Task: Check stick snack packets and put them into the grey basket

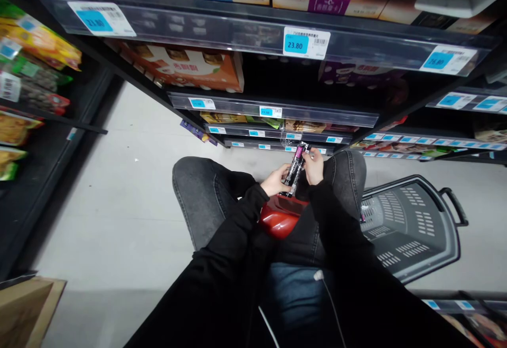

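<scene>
store aisle, person crouched or seated low, seen from above. dark shelving (273,110) runs across the top of view, several tiers with clear price rails and blue-white tags, one tag (306,43) reads 23.80. boxed goods on the upper shelves, an orange box (186,68) under the top rail. pale floor (119,195) to the left. second rack at far left holds hanging snack bags (35,47). grey shopping basket (412,226) on the floor just right of the person's knee, black handle at its far end, looks mostly bare inside. cardboard box corner (27,306) bottom left. grey jeans knees up, black sleeves reach forward. red glossy object (281,218) sits in the lap between the forearms, can't tell what it is. small black-and-pink packet (296,167) held upright above the lap, in front of the lowest shelves. left hand (274,180) grips its lower part, fingers wrapped round it. right hand (315,164) pinches its upper part, fingers closed on it. thin white cable (328,295) hangs across the lower torso.
</scene>
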`<state>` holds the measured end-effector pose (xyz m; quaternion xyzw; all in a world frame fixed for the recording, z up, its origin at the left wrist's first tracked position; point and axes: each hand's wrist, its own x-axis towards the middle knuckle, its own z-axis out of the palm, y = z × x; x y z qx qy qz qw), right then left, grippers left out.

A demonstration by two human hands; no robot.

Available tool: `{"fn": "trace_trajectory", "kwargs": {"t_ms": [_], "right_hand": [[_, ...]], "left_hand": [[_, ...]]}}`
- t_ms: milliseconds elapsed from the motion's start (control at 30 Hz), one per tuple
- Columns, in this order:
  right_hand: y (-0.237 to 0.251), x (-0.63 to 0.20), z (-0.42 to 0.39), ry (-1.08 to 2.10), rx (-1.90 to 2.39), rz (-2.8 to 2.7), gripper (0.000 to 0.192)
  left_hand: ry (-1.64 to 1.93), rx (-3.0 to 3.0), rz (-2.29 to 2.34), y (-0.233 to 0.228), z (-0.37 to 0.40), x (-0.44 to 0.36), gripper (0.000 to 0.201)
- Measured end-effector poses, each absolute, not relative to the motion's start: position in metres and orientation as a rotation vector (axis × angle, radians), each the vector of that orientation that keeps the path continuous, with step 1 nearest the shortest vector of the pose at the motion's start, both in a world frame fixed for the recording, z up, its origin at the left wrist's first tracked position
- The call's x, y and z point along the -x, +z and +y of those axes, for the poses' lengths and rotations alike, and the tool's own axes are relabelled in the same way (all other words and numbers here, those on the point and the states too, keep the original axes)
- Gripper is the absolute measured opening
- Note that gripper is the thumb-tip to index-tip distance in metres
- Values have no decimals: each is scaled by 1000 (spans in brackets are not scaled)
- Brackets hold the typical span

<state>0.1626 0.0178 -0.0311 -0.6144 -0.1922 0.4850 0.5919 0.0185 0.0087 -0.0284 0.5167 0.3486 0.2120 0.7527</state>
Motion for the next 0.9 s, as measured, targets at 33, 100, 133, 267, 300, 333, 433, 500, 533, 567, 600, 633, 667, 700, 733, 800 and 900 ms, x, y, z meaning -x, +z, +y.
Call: {"fn": "trace_trajectory", "kwargs": {"t_ms": [33,100,133,267,300,333,433,500,533,567,600,633,667,700,733,800,900], "right_hand": [[-31,-164,18,1121,1422,-426,28],[-30,-167,19,1105,1404,-375,30],[-30,-169,20,1101,1395,-348,31],[-27,-172,22,1108,1384,-284,34],[-26,-173,22,1107,1388,-277,34],[-24,-173,23,1106,1395,-271,33],[-20,-177,23,1142,1409,-275,32],[-15,-183,23,1184,1398,-295,32],[-12,-188,23,1206,1390,-314,31],[-8,-193,23,1240,1383,-344,29],[-3,-199,23,1285,1384,-384,27],[2,-206,24,1334,1398,-434,25],[9,-214,24,1382,1423,-493,23],[16,-221,24,1428,1455,-555,21],[23,-229,24,1470,1489,-615,20],[42,-246,20,1532,1538,-716,20],[76,-271,1,1554,1556,-760,22]], "left_hand": [[442,-1088,748,-28,9,-17,78],[394,-996,736,-28,11,-14,79],[377,-953,736,-28,11,-13,75],[372,-882,723,-25,12,-9,54],[372,-881,713,-24,12,-9,55],[370,-882,704,-22,12,-9,57],[365,-884,695,-18,12,-8,65],[355,-895,698,-17,13,-6,67],[344,-899,697,-16,14,-5,68],[325,-897,692,-15,15,-3,68],[303,-891,685,-13,16,-1,67],[282,-879,676,-12,16,1,66],[258,-867,663,-10,16,2,64],[234,-858,648,-7,16,3,63],[208,-852,631,-5,15,3,63],[176,-852,613,-2,14,0,66],[258,-869,731,-4,14,-6,69]]}}
